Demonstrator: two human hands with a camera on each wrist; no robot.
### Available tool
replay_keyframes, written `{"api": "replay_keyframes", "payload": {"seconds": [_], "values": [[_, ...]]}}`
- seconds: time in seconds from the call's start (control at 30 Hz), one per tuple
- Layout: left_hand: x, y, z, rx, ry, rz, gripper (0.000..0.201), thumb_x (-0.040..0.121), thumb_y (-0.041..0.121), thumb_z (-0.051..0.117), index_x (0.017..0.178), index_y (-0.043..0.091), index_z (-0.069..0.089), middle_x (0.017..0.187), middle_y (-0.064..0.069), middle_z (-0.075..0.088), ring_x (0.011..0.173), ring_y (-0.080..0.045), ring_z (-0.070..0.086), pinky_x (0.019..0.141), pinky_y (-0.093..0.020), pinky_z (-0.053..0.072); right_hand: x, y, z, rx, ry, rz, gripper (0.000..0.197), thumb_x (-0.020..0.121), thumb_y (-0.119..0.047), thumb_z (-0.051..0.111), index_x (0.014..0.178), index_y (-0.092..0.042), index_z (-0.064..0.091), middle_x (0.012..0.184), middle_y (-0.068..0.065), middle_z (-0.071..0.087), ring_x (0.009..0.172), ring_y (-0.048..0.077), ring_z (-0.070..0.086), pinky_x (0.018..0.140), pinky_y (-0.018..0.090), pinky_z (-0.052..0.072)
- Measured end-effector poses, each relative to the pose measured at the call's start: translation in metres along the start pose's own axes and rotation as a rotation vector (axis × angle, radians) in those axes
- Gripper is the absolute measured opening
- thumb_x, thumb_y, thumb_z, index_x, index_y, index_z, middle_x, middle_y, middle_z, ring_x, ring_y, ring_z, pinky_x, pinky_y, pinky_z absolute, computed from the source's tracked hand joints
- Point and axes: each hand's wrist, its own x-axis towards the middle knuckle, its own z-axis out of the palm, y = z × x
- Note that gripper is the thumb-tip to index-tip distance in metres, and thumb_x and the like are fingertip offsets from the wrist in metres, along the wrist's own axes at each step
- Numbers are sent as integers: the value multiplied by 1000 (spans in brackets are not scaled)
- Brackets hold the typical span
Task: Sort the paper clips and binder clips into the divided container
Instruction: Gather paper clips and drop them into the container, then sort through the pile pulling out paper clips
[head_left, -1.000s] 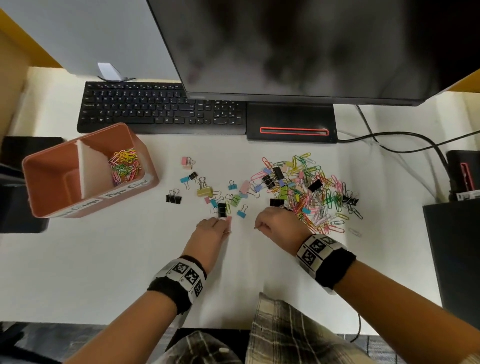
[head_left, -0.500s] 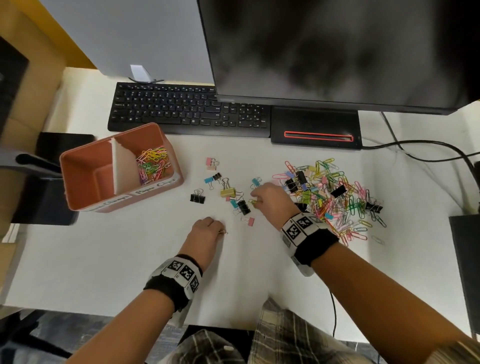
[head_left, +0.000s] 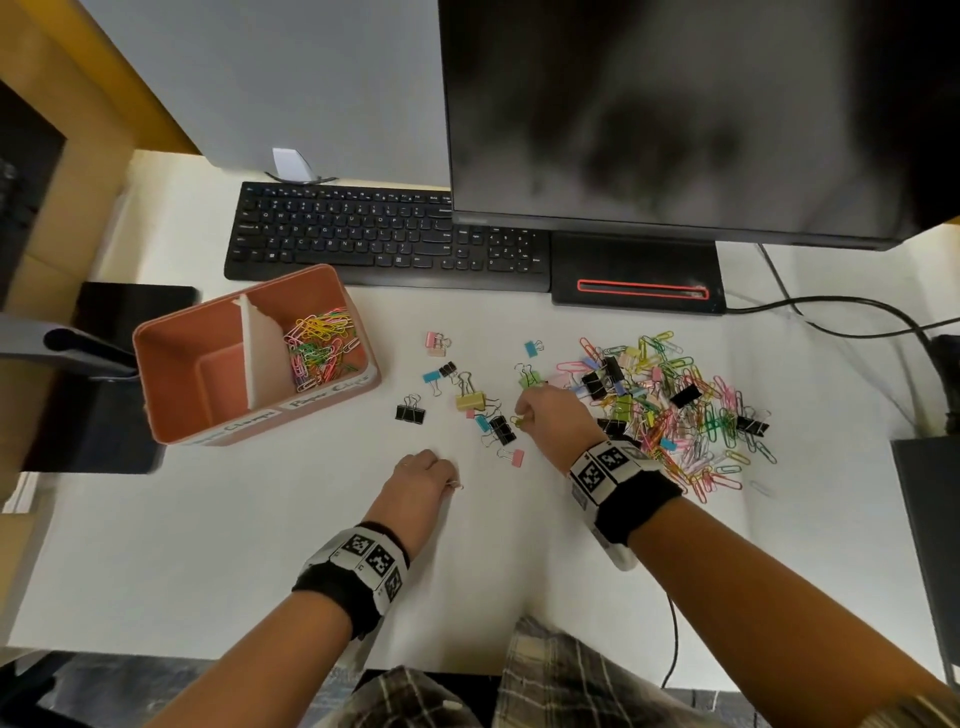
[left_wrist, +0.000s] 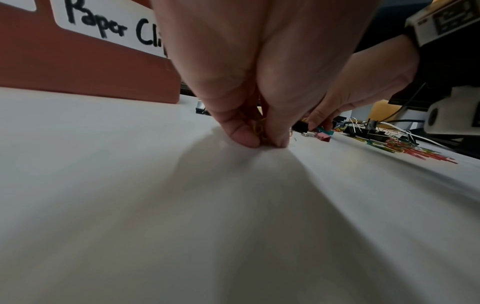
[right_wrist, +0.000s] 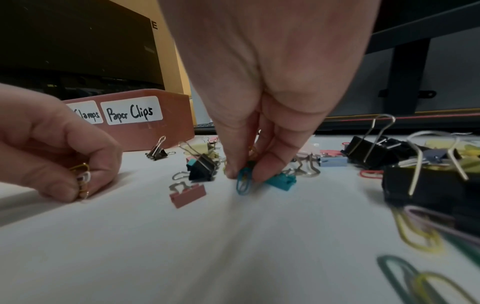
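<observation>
Fingers of the left hand (head_left: 423, 475), low centre, pinch several paper clips (right_wrist: 82, 178) against the desk (head_left: 208, 545). Above it, the right hand (head_left: 553, 415) pinches a blue paper clip (right_wrist: 244, 182) among binder clips (head_left: 470, 400) — the divided container (head_left: 171, 332) sits upper left, paper clips in its right compartment.

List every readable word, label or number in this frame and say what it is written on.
"Paper Clips": handwritten white label on the front of the pink divided container.
"...lamps": the neighbouring label, its first letter hidden by the left hand.
Keyboard key legends: too small to read reliably.
Wristband markers: square codes, no text.
</observation>
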Motion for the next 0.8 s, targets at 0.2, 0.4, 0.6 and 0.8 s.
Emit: {"api": "replay_keyframes", "payload": {"seconds": [0.2, 0.4, 0.6, 0.8], "values": [[-1, 6, -26, -73, 0, 27, 12, 88, 3, 52, 88, 4, 64, 89, -11, 61, 85, -23, 51, 81, -33, 45, -8, -4, 0, -110, -60, -23, 18, 91, -4, 52, 107, -4, 61, 108, 12, 63, 98, 21, 60, 90, 27, 48], [5, 2, -125, -68, 312, -18, 5, 86, 9, 59, 84, 9, 63, 81, -1, 58, 71, -14, 49, 65, -13, 35, -15, -50, -35, -3, 44, -74, 15, 90, -6, 50, 87, -2, 64, 88, 13, 67, 81, 25, 64, 78, 34, 54], [29, -32, -187, -2, 387, -345, 18, 83, 18, 63, 100, 12, 63, 98, -9, 68, 88, -22, 60, 85, -31, 45, 22, -179, -42, 254, 206, -338, 6, 83, -15, 61, 89, -14, 64, 91, 9, 66, 83, 26, 61, 77, 35, 50], [22, -17, -201, 20, 472, -293, 30, 89, 14, 51, 119, 14, 57, 119, -8, 62, 110, -23, 56, 98, -33, 40, 33, -192, -38, 353, 195, -367, 28, 85, -27, 64, 108, -12, 62, 107, 7, 66, 95, 20, 63, 87, 35, 52]]}}
